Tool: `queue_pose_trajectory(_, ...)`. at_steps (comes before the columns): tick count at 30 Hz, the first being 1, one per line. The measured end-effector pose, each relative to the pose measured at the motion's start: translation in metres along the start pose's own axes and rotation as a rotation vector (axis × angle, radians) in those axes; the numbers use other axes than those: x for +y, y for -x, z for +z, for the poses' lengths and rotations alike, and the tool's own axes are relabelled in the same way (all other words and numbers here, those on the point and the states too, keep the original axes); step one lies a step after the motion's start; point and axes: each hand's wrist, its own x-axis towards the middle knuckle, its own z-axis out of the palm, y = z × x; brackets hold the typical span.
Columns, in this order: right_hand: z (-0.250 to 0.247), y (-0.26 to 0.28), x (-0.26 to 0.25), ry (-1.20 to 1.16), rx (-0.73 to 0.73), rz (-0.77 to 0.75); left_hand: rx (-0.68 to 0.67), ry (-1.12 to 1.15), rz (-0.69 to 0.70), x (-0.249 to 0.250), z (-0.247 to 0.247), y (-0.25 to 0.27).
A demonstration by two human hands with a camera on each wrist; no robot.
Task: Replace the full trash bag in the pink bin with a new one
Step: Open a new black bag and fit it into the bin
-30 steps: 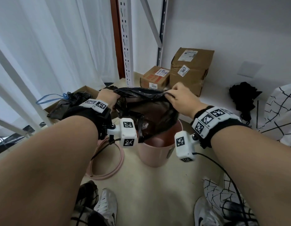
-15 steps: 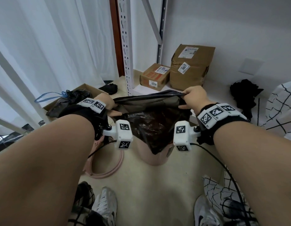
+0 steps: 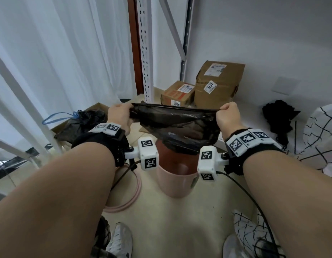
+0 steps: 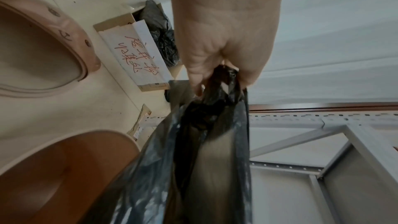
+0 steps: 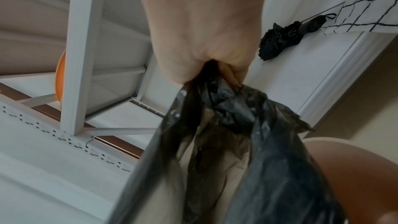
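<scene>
A thin, glossy black trash bag is held stretched between the two hands, its crinkled film drawn into a taut upper edge and sagging below into loose folds. One end of the rim is pinched in the curled fingers of the left hand, the other end in the closed fist of the right hand. The lower part of the bag hangs directly below the hands, over the mouth of the pink bin, a smooth round plastic tub standing on the pale floor.

In the left wrist view the film is seen bunched and twisted where it leaves the left hand, semi-transparent and streaked with highlights; the bin's curved rim lies just below the hand. A pink ring-shaped bin rim piece and a cardboard box with red handwriting, holding another crumpled black bag, are shown there more plainly than from the head.

The right wrist view shows the gathered plastic emerging from the right hand, and a folded black umbrella beyond that hand. Two taped brown parcels beyond the hands appear only in the head view.
</scene>
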Motion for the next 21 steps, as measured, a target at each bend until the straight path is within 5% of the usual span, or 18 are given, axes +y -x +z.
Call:
queue_pose_trajectory(4, -0.001, 0.004, 0.004, 0.135, -0.156, -0.048, 0.306, 0.153, -0.05, 0.0, 0.008, -0.006)
queue_pose_trajectory(8, -0.007, 0.014, 0.007, 0.288, -0.475, -0.172, 0.377, -0.009, 0.084, -0.005, 0.006, -0.007)
queue_pose_trajectory(10, -0.006, 0.012, 0.013, 0.621, -0.491, -0.34, 0.389, -0.125, 0.163, -0.01, 0.003, -0.012)
queue_pose_trajectory(12, -0.003, 0.009, 0.016, 0.703, -0.413, -0.401, 0.326, -0.265, 0.181, -0.009, 0.001, -0.015)
queue_pose_trajectory(16, 0.001, 0.003, 0.013, 0.298, -0.318, -0.206, 0.105, -0.61, -0.036, -0.009, 0.004, -0.014)
queue_pose_trajectory(21, 0.002, 0.005, -0.001, -0.413, -0.177, -0.012, -0.038, -0.762, -0.049, -0.019, 0.002, -0.016)
